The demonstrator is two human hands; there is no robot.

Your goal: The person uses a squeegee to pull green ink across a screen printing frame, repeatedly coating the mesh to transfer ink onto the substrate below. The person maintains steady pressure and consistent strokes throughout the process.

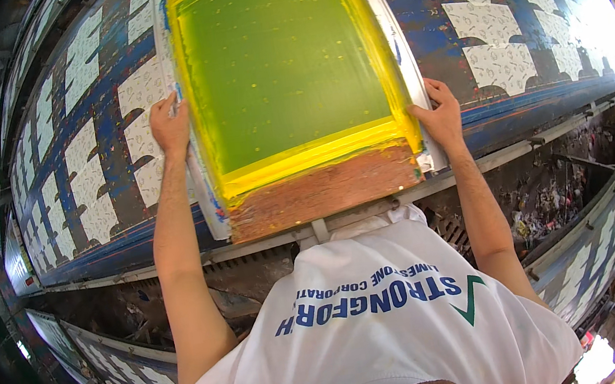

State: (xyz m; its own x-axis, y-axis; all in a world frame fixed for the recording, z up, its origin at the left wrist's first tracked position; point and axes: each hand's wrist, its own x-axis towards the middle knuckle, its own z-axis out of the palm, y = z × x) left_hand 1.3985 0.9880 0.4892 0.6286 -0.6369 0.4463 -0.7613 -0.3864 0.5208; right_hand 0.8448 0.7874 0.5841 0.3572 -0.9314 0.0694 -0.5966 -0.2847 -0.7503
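Note:
A screen-printing frame [285, 72] with green mesh and a bright yellow border lies over the long dark table in front of me. Its side rails are pale and stained with paint, and a reddish-brown wooden strip [322, 188] runs along its near end. My left hand [171, 128] grips the left rail, fingers closed around its outer edge. On the opposite rail, nearer to me, my right hand [439, 113] is closed with the thumb toward the yellow border. Part of the fingers on both hands is hidden by the rails. Whatever lies beneath the frame cannot be seen.
White printed fabric pieces [490, 20] with curved cut-outs lie in rows on the paint-stained blue table [425, 24]. A metal rail [474, 169] follows its near edge. Behind me, a trough with scraps [554, 200] separates it from another table with similar pieces [600, 263].

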